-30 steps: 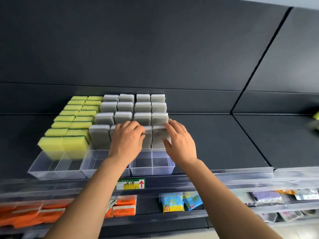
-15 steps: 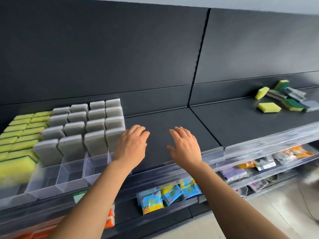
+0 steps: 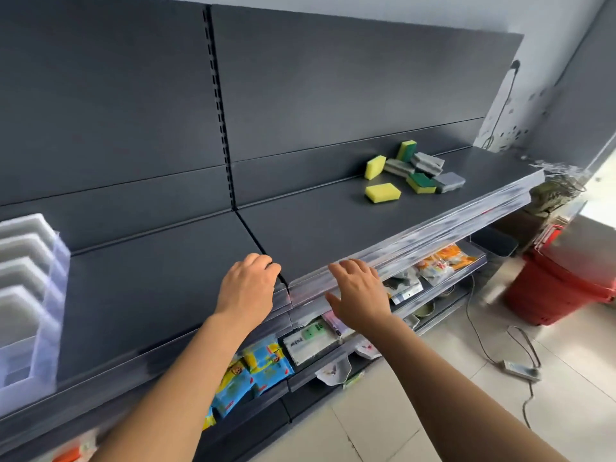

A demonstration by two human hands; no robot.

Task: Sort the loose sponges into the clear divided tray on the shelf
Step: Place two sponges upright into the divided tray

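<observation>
A loose pile of sponges (image 3: 413, 171) lies far right on the dark shelf (image 3: 150, 288): yellow ones (image 3: 382, 192), yellow-green ones (image 3: 420, 182) and grey ones (image 3: 448, 181). The clear divided tray (image 3: 50, 295) shows only its right edge at the far left, with grey sponges (image 3: 20, 261) standing in it. My left hand (image 3: 248, 286) hovers over the shelf's front edge, fingers loosely curled, holding nothing. My right hand (image 3: 358, 295) is beside it, fingers spread, empty. Both hands are well short of the pile.
Below the shelf, lower tiers hold packaged goods, blue-yellow packets (image 3: 250, 371) among them. Stacked red baskets (image 3: 563, 285) stand on the tiled floor at right. A power strip (image 3: 520, 368) with its cable lies on the floor.
The view has swung right: the tray slid to the left edge and the loose pile came nearer the middle. Both hands left the grey sponges in the tray and moved right, empty.
</observation>
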